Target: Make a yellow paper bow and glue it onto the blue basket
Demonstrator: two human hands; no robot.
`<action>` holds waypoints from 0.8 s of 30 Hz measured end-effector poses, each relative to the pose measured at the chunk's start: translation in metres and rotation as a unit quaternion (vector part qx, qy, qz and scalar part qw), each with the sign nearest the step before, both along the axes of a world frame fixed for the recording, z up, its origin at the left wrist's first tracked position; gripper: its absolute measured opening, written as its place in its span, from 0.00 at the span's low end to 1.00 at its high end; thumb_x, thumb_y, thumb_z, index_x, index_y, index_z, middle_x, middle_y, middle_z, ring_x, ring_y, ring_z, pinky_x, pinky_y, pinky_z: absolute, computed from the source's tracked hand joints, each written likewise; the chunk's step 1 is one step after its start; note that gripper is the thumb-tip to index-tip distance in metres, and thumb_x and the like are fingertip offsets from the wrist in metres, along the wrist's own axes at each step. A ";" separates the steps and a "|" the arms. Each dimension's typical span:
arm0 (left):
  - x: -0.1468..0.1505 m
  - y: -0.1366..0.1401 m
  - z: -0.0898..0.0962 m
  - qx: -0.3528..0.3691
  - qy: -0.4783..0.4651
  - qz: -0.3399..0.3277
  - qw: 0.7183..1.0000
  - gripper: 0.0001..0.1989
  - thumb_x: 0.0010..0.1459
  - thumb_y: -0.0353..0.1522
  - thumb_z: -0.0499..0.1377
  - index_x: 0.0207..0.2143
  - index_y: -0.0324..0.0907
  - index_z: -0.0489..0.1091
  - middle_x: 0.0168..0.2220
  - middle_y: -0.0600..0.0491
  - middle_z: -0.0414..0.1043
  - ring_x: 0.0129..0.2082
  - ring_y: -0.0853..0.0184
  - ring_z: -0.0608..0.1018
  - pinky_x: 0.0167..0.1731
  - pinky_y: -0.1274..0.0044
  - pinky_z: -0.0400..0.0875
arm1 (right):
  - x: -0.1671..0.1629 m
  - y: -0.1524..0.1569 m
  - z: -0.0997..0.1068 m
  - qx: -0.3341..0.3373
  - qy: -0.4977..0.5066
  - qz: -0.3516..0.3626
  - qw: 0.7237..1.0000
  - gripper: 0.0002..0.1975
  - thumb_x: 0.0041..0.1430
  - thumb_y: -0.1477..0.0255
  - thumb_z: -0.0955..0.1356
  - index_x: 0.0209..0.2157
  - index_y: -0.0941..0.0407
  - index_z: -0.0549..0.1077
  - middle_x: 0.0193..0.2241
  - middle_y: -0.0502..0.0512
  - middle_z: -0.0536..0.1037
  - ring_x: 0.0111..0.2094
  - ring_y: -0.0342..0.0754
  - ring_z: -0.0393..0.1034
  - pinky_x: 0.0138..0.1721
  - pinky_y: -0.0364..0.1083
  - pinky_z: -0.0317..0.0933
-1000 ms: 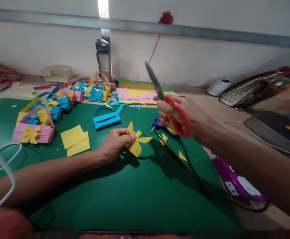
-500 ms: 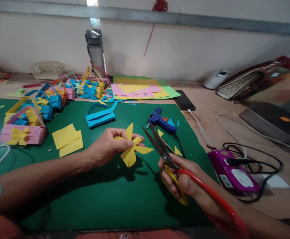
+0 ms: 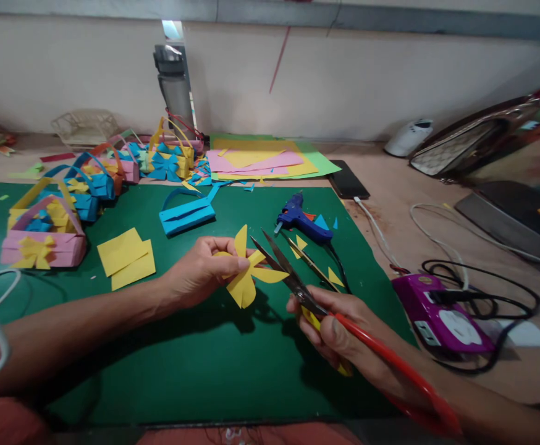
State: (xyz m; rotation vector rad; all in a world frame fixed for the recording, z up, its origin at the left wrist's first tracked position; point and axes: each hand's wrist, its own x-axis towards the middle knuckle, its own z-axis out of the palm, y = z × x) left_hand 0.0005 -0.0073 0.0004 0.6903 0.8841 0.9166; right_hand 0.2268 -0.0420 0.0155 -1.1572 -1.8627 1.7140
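Pinched between the thumb and fingers of my left hand [image 3: 209, 266] is a yellow paper bow [image 3: 242, 289], its petal-like flaps spread over the green mat [image 3: 168, 371]. My right hand [image 3: 339, 327] grips scissors [image 3: 298, 285] with one red and one yellow handle. The blades are parted and their tips point at the bow's right side, close to its upper flap. Two yellow paper squares [image 3: 128, 259] lie left of my left hand. Beyond it sits a blue paper bag [image 3: 186, 215]. A blue glue gun [image 3: 300, 217] rests behind the scissors, near yellow scraps.
Several finished paper bags [image 3: 42, 247] line the left side. Coloured paper sheets [image 3: 256, 157] are stacked at the back, beside a phone [image 3: 348, 179]. A purple power strip [image 3: 437, 315] with black cables stands at the right. A grey bottle [image 3: 176, 86] is by the wall.
The scissors in my right hand have moved left, their blade tips now close to the bow. My left hand holds the bow in nearly the same place. The view has tilted down slightly.
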 end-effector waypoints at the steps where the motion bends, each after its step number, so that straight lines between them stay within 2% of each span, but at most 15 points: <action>1: 0.000 0.000 0.000 0.000 0.000 -0.001 1.000 0.15 0.32 0.29 0.70 0.16 0.37 0.64 0.26 0.52 0.74 0.23 0.71 0.75 0.24 0.80 0.67 | 0.000 0.000 -0.001 0.003 0.004 0.002 1.000 0.31 0.53 0.43 0.61 0.39 0.58 0.67 0.20 0.45 0.61 0.18 0.37 0.51 0.16 0.39 0.45; 6: 0.000 -0.002 -0.003 0.003 0.011 0.002 1.000 0.14 0.33 0.30 0.69 0.17 0.37 0.64 0.25 0.52 0.73 0.21 0.73 0.72 0.21 0.81 0.64 | 0.000 0.000 -0.005 -0.003 0.010 0.026 1.000 0.31 0.54 0.44 0.61 0.40 0.58 0.66 0.19 0.44 0.60 0.17 0.37 0.51 0.15 0.39 0.44; 15: 0.000 -0.003 -0.006 0.012 0.028 0.022 0.999 0.14 0.35 0.30 0.68 0.17 0.39 0.63 0.18 0.57 0.67 0.18 0.75 0.68 0.20 0.81 0.61 | -0.003 0.002 -0.005 -0.002 0.008 0.024 1.000 0.29 0.55 0.45 0.61 0.39 0.58 0.65 0.17 0.42 0.59 0.14 0.35 0.50 0.14 0.39 0.44; 24: 0.001 -0.004 -0.006 0.009 0.041 0.024 0.999 0.14 0.36 0.31 0.68 0.17 0.39 0.63 0.18 0.58 0.66 0.17 0.75 0.68 0.20 0.81 0.60 | -0.003 0.003 -0.007 -0.041 0.006 0.009 0.999 0.29 0.52 0.44 0.63 0.37 0.57 0.65 0.16 0.41 0.59 0.13 0.35 0.50 0.12 0.39 0.43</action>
